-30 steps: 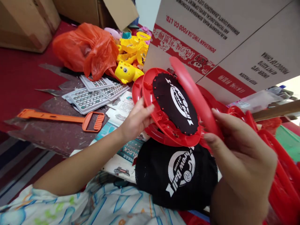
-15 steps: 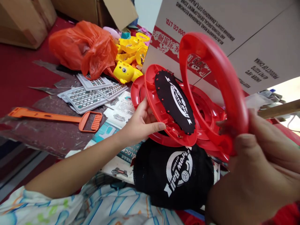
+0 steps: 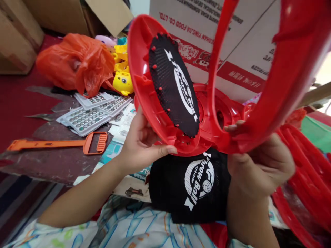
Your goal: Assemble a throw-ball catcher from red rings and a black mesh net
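My left hand (image 3: 141,144) grips the lower rim of a red plastic disc (image 3: 141,65) whose middle holds a black mesh net with a white "Throw Ball" logo (image 3: 173,86); the disc is tilted up on edge. My right hand (image 3: 258,162) is closed on a big red plastic ring (image 3: 281,86), raised close to the camera just right of the disc. Below both hands, a stack of loose black mesh nets (image 3: 191,186) lies on my lap.
More red rings (image 3: 307,165) are piled at the right. A white printed carton (image 3: 232,44) stands behind. On the red floor at the left are an orange bag (image 3: 74,63), yellow toys (image 3: 122,81), trays of button cells (image 3: 90,112) and an orange handle (image 3: 55,144).
Both hands rose toward the camera. The netted disc tipped more upright, and the ring in my right hand swung up and now fills the upper right.
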`<action>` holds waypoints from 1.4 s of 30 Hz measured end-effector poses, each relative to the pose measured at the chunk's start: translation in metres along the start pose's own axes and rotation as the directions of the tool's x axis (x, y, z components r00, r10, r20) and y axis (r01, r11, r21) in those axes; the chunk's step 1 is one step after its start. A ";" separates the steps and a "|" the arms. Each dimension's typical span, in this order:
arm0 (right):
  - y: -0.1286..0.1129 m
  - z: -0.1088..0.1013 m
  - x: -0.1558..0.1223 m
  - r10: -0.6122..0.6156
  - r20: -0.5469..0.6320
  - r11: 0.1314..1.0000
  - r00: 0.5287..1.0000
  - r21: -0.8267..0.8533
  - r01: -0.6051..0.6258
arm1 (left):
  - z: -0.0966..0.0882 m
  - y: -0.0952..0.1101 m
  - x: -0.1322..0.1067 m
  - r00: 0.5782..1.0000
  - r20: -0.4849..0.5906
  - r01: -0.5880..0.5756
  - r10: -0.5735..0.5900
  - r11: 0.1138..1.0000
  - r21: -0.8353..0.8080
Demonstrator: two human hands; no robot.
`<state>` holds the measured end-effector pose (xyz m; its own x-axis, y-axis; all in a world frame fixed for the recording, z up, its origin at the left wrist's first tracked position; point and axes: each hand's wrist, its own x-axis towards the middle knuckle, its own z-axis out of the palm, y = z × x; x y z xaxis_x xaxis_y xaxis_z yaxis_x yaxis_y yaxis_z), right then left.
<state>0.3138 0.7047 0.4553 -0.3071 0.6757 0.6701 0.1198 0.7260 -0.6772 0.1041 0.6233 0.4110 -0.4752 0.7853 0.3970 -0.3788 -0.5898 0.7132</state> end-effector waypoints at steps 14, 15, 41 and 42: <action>-0.004 0.030 -0.023 -0.137 0.104 0.931 0.985 0.353 0.092 | 0.033 0.006 -0.008 0.909 0.386 -0.272 0.155 0.924 0.269; -0.002 0.029 -0.023 -0.141 0.086 0.928 0.986 0.358 0.101 | 0.037 0.008 -0.007 0.910 0.389 -0.258 0.142 0.929 0.264; 0.011 0.012 -0.027 -0.051 0.022 0.731 0.998 0.682 0.022 | 0.060 -0.006 0.009 0.721 0.667 -0.466 0.189 0.844 0.265; 0.012 0.012 -0.027 -0.047 0.026 0.730 0.999 0.684 0.016 | 0.060 -0.006 0.009 0.723 0.663 -0.465 0.193 0.846 0.260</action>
<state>0.3121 0.6932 0.4257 -0.3368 0.6375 0.6929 -0.5630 0.4536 -0.6909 0.1500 0.6448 0.4451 0.1096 0.5791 0.8078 0.1069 -0.8149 0.5697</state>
